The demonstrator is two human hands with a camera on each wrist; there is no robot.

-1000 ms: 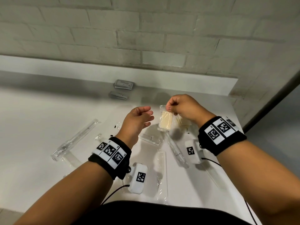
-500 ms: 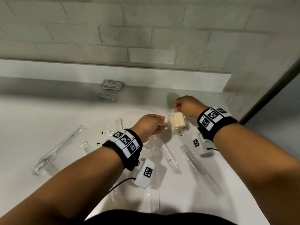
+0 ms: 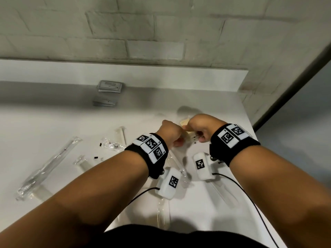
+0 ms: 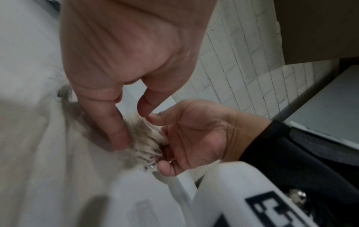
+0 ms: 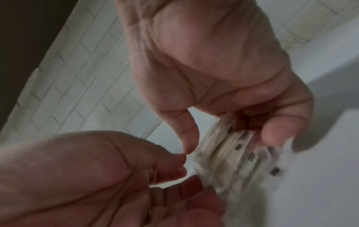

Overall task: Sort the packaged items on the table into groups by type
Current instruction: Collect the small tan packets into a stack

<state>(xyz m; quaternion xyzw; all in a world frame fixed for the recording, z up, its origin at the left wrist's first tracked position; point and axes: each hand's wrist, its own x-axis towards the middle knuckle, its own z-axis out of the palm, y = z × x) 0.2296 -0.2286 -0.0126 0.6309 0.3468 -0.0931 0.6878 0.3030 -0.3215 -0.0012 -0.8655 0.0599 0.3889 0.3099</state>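
A small bundle of clear packets with cream sticks inside (image 3: 186, 123) is held between both hands just above the white table (image 3: 53, 126), right of centre. My left hand (image 3: 176, 140) pinches its left side; in the left wrist view my left hand (image 4: 132, 127) has the index finger and thumb on the packets (image 4: 147, 138). My right hand (image 3: 197, 138) curls its fingers round the right side. In the right wrist view my right hand (image 5: 231, 138) wraps thumb and fingers round the stacked packets (image 5: 233, 155). The hands hide most of the bundle from the head camera.
Long clear wrapped items lie at the left (image 3: 48, 167), at the front (image 3: 162, 212) and at the right (image 3: 223, 196). A small clear packet (image 3: 111, 144) and a white one (image 3: 120, 135) lie left of the hands. Grey flat packets (image 3: 110, 86) sit by the back wall.
My right hand held the packets up alone with the left hand apart. Now the hands have met and both grip the bundle, lower and farther right.
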